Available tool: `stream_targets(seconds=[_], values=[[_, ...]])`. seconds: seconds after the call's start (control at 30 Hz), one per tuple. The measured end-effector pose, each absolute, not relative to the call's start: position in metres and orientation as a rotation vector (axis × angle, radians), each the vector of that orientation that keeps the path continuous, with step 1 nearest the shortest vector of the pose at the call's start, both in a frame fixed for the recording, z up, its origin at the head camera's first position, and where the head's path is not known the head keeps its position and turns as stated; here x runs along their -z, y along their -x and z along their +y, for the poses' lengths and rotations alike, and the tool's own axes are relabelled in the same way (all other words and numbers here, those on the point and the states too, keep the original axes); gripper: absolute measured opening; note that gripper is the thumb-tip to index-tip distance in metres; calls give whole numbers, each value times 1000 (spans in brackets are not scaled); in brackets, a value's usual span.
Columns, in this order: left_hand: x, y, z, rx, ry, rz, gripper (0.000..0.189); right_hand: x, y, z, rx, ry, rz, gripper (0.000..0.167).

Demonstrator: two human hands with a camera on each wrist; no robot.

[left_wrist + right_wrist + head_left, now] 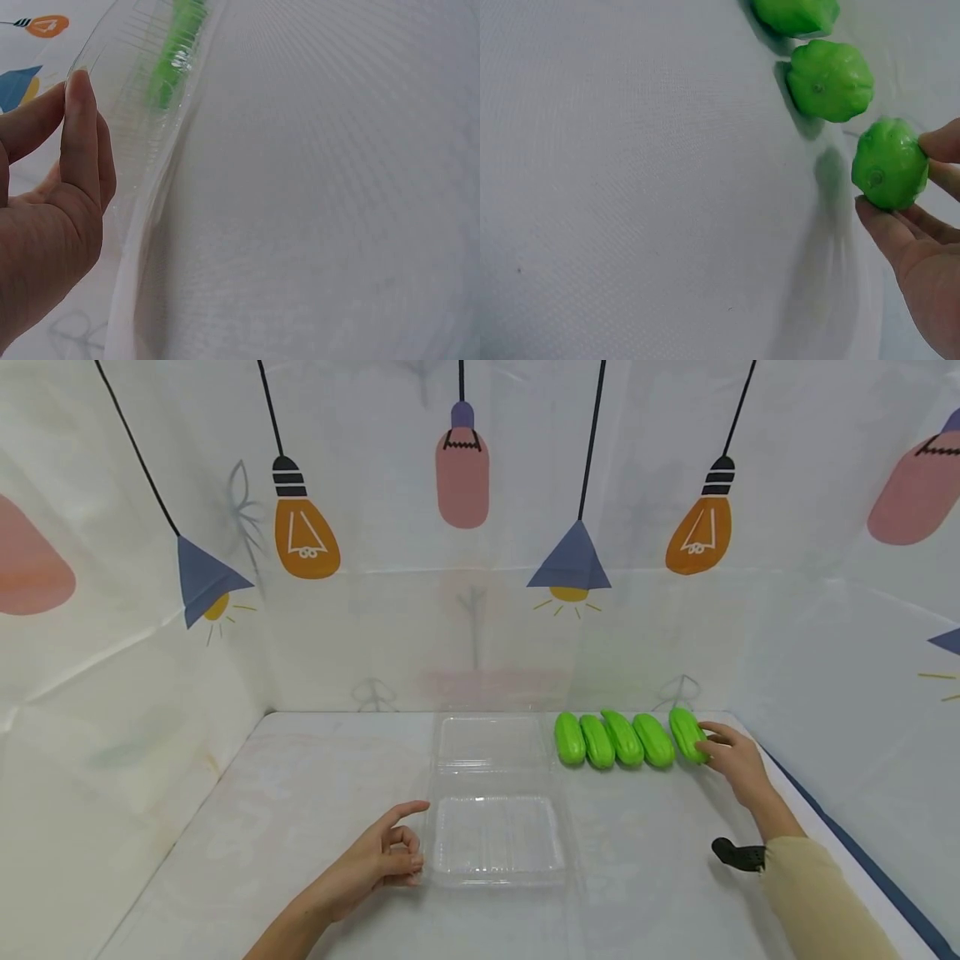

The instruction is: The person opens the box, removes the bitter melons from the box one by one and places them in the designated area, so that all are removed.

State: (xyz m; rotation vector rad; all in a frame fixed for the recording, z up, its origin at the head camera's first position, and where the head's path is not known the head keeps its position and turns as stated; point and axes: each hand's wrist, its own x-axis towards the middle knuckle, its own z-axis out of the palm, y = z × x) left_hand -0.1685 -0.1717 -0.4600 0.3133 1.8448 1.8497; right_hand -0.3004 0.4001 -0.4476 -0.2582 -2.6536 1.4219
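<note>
A clear plastic clamshell container (pixel 497 882) lies with its lid (pixel 492 745) folded back toward the wall. At the near tray's left rim, the thumb and fingers of my left hand (pixel 360 870) pinch the edge, while the index finger reaches out straighter. My right hand (pixel 738 766) grips a plastic green cucumber (pixel 889 166) between thumb and fingertips. It appears raised, with its shadow apart from it on the table. Left of it stand several matching cucumbers (pixel 617 737) in a row, beside the lid.
The white-covered table (pixel 315 777) meets a printed cloth backdrop (pixel 375 635) at the back and both sides. A dark strap end (pixel 738 855) sticks out from the right sleeve (pixel 817 893).
</note>
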Motion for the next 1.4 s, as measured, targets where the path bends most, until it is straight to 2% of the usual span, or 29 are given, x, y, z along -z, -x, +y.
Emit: stream_targets(seconds=[0.37, 1.4], values=[[461, 169, -171, -1857, -307, 1832, 79, 460, 302, 404, -1355, 300, -2718, 59], [462, 168, -172, -1861, -331, 1837, 76, 461, 298, 401, -1438, 245, -2672, 59]])
